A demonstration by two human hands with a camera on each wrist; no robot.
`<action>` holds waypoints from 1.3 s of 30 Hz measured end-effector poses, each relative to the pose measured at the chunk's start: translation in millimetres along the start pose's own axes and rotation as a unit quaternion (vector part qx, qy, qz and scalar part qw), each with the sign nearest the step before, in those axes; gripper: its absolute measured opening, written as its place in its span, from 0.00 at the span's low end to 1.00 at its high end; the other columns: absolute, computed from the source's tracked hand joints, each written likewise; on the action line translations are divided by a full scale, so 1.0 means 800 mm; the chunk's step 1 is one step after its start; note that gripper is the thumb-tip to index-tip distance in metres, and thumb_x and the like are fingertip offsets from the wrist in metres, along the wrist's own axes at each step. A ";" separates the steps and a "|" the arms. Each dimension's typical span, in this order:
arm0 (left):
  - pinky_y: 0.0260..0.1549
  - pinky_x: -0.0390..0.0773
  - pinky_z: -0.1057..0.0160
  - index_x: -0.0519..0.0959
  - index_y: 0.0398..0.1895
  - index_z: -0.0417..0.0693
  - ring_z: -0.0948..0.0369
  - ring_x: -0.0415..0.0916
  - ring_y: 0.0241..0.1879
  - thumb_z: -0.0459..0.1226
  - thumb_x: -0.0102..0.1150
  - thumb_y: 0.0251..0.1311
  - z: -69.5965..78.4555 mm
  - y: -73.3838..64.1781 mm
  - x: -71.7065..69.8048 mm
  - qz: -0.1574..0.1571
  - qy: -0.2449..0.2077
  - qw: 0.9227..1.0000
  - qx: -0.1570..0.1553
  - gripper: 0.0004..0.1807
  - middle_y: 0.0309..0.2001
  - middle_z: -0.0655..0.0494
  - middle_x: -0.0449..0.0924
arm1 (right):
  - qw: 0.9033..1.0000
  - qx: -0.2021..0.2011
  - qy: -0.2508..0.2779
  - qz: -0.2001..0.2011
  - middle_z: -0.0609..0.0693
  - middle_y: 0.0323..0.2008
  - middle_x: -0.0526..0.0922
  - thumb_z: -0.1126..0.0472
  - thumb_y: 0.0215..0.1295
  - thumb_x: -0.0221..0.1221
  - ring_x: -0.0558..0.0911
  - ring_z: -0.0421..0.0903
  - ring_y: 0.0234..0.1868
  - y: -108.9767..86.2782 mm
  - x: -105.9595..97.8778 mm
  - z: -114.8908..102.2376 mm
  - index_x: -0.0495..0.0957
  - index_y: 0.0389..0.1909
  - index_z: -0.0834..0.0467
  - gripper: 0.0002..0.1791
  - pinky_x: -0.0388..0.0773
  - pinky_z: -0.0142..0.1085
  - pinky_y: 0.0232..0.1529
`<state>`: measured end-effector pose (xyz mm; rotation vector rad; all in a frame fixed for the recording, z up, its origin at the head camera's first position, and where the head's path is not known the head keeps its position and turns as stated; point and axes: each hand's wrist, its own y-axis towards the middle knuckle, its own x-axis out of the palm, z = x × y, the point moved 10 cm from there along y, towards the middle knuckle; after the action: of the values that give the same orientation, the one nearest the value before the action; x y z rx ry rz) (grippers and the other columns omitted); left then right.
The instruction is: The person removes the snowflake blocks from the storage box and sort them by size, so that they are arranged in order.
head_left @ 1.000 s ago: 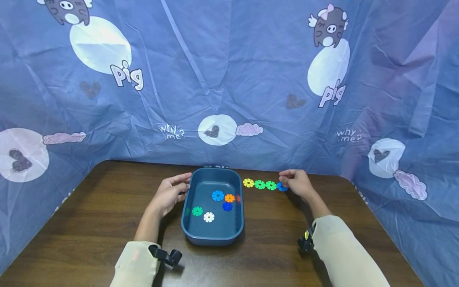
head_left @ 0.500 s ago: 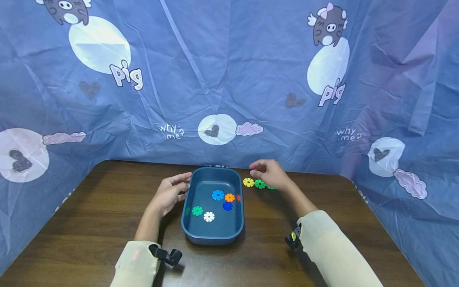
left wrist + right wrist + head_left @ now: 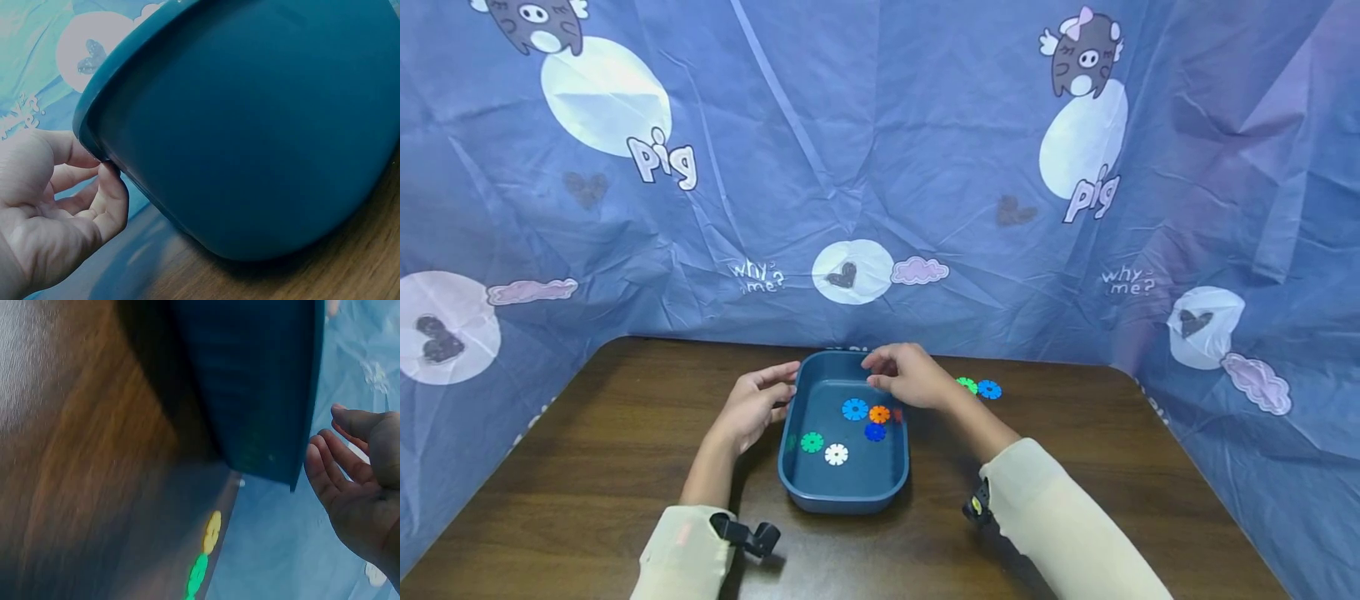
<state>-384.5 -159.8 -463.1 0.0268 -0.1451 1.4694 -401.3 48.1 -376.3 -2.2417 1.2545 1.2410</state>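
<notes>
My left hand (image 3: 752, 408) pinches the left rim of a dark blue plastic basin (image 3: 842, 505), thumb and finger meeting at its lip in the left wrist view. Inside lie several notched snowflake discs: light blue (image 3: 854, 409), orange (image 3: 879, 414), dark blue (image 3: 875, 432), green (image 3: 812, 442) and white (image 3: 837, 454). My right hand (image 3: 910, 377) hovers over the basin's far right corner, fingers bent loosely and thumb apart, with no disc visible between them. Right of the basin, a row of discs includes a light green disc (image 3: 967, 385), a blue disc (image 3: 989, 389) and a yellow disc (image 3: 212, 532).
A brown wooden table (image 3: 587, 467) carries everything. Along its back edge hangs a blue printed cloth (image 3: 865, 167), which also surrounds both sides. My right forearm crosses above part of the disc row and hides it in the head view.
My right hand has moved left from the blue disc at the row's end, past the yellow one, to above the basin. The left hand, basin and discs have stayed put.
</notes>
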 end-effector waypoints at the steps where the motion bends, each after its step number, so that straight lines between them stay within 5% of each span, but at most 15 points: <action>1: 0.38 0.82 0.66 0.68 0.72 0.33 0.63 0.77 0.43 0.25 0.51 0.65 0.000 0.000 0.000 0.001 -0.001 1.000 -0.001 0.30 0.62 0.38 0.70 | 1.000 -0.003 -0.005 -0.007 0.48 0.39 0.86 0.64 0.69 0.65 0.82 0.42 0.37 0.002 0.005 -0.003 0.84 0.51 0.61 0.12 0.81 0.36 0.44; 11: 0.39 0.82 0.66 0.68 0.72 0.34 0.63 0.76 0.44 0.26 0.51 0.66 0.000 0.000 0.000 -0.001 0.006 1.000 0.000 0.29 0.64 0.37 0.69 | 0.996 0.014 -0.046 -0.075 0.58 0.48 0.85 0.66 0.69 0.64 0.82 0.47 0.45 0.016 0.046 -0.004 0.82 0.57 0.61 0.17 0.81 0.41 0.50; 22: 0.38 0.82 0.66 0.68 0.72 0.34 0.63 0.77 0.43 0.26 0.51 0.65 0.000 0.001 0.000 -0.001 0.005 1.000 0.001 0.29 0.62 0.39 0.70 | 0.989 0.038 -0.082 -0.119 0.55 0.53 0.85 0.64 0.68 0.65 0.82 0.48 0.53 0.029 0.067 0.002 0.82 0.59 0.60 0.19 0.80 0.42 0.55; 33: 0.38 0.82 0.66 0.68 0.72 0.33 0.64 0.77 0.41 0.25 0.51 0.65 0.001 -0.001 0.000 -0.002 0.002 1.000 0.000 0.30 0.62 0.38 0.69 | 0.969 0.078 -0.159 -0.175 0.52 0.52 0.84 0.62 0.65 0.69 0.81 0.46 0.53 0.033 0.095 0.008 0.83 0.58 0.53 0.20 0.79 0.42 0.57; 39: 0.38 0.82 0.66 0.68 0.72 0.33 0.63 0.77 0.42 0.25 0.51 0.66 0.002 -0.001 0.001 -0.002 0.005 1.000 -0.001 0.29 0.63 0.38 0.69 | 0.970 0.072 -0.146 -0.181 0.52 0.52 0.84 0.63 0.65 0.68 0.81 0.46 0.53 0.032 0.102 0.005 0.83 0.57 0.52 0.19 0.80 0.42 0.57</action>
<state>-384.1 -159.4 -461.2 0.0180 -0.1379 1.4661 -403.3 -9.4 -439.8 -1.9800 0.7587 1.2335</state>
